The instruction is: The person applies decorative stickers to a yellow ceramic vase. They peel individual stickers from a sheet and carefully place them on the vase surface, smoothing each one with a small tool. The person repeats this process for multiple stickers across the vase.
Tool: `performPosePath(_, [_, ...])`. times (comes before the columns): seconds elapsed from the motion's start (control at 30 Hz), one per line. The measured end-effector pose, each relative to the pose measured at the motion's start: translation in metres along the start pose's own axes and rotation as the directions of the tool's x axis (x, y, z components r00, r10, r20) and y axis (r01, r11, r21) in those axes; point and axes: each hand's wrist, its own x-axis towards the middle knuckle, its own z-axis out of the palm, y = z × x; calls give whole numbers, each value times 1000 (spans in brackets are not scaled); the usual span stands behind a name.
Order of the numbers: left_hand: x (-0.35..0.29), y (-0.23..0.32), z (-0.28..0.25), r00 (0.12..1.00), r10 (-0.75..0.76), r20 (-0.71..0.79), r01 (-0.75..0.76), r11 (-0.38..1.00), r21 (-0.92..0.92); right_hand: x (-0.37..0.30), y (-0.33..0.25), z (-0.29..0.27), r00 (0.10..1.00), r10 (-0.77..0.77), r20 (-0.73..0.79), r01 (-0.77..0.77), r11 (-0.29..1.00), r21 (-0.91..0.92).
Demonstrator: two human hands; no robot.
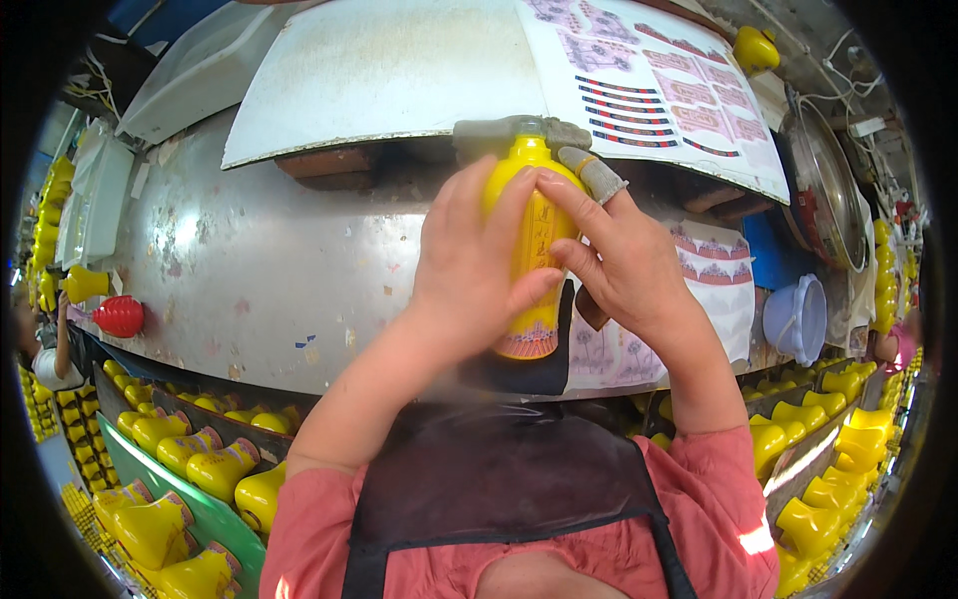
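A glossy yellow bottle-shaped vase (537, 235) is between my two hands, its narrow neck pointing away from me. It bears a tall decal panel with dark markings and a pink-purple patterned band at its lower end. My left hand (457, 275) is curved against its left side, slightly blurred, with the thumb across the lower front. On the other side, my right hand (639, 250) presses index finger and thumb to the upper body. A grey finger cover (594, 175) is on one of its raised fingers. Beneath the vase lies a black cloth (489, 377).
A white board (389, 75) on bricks carries decal sheets (689, 95) at the far right. Another decal sheet (619, 359) lies on the metal table (269, 260). A pale blue tub (795, 319) stands right; a red ribbed object (120, 316) sits left. Yellow vases (155, 529) fill racks nearby.
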Motion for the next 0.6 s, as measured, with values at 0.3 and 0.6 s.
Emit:
performPosePath(0.3, [1,-1,0,1000,7,10,-7,1000,25,0,-1,-4,998,2,62,2,998,-66])
performPosePath(0.6, [0,-5,3,1000,31,-3,-31,1000,-6,0,6,0,998,-2,55,2,1000,14])
